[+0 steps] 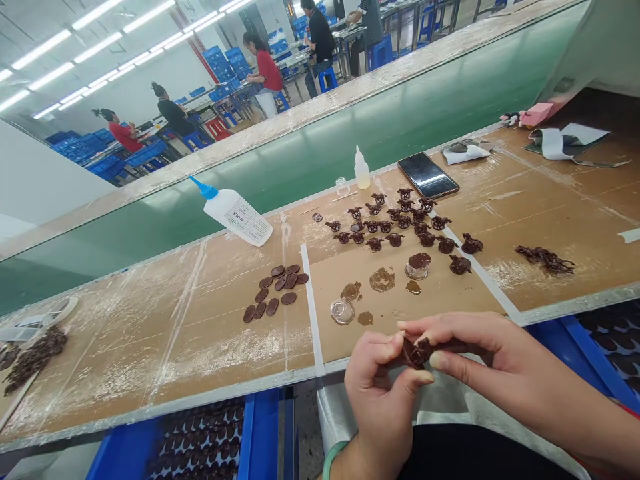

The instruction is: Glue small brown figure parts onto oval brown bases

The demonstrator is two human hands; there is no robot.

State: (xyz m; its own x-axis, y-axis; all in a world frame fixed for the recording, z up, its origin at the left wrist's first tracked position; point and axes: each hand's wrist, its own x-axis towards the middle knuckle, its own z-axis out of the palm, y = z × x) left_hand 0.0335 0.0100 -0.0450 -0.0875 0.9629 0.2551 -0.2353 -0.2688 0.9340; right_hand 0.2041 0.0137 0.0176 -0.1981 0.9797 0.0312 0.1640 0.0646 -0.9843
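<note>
Close to the table's front edge, my left hand [383,377] and my right hand [470,353] meet around a small dark brown figurine [419,351]. Left thumb and fingers grip what looks like its oval base, while the right thumb and fingertips pinch its other side. Fingers cover much of the piece. Just beyond lie a round clear dish [342,311], a clear cup with a brown oval disc [419,262] on top, and wet brown patches [382,280]. Several finished-looking figurines on bases [395,239] stand behind these. Loose oval discs [273,306] are spread to the left.
A white bottle with blue nozzle [240,217], a small dropper bottle [361,170] and a phone [425,175] lie or stand toward the back. Loose brown figures [545,259] are piled at right. Blue trays [200,433] of brown pieces sit below the edge. People work beyond the green belt [300,153].
</note>
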